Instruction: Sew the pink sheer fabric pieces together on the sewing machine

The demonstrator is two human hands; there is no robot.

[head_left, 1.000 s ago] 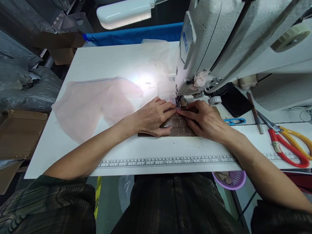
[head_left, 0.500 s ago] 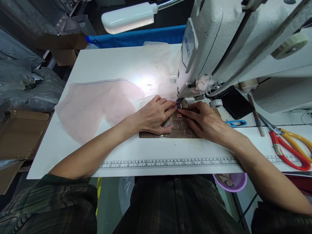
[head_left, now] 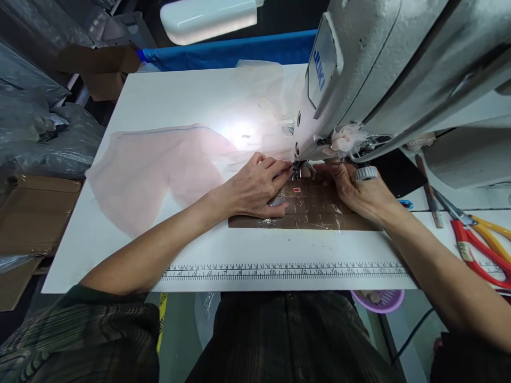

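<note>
My left hand point(head_left: 263, 186) lies flat with the thumb spread, its fingertips beside the presser foot point(head_left: 297, 170) of the sewing machine point(head_left: 351, 69). Under it are a brown plate point(head_left: 315, 210) with a small red arrow mark and the end of a sheer pale pink fabric point(head_left: 155, 170) that stretches left over the table. Right of the presser foot, my right hand point(head_left: 355, 189) reaches beneath the machine head, fingers bent and pressed together. What they pinch, if anything, is too small and shaded to make out.
A black phone-like slab point(head_left: 399, 170), a blue thread snipper point(head_left: 406, 204) and red-and-yellow-handled scissors point(head_left: 475, 239) lie to the right. A white lamp point(head_left: 209, 20) hangs above. A printed ruler point(head_left: 279, 272) runs along the front edge of the white table point(head_left: 120, 260).
My right hand has moved right, away from the presser foot, uncovering more of the brown plate. My left hand stays nearly in place. The view has shifted slightly, with the machine head appearing larger.
</note>
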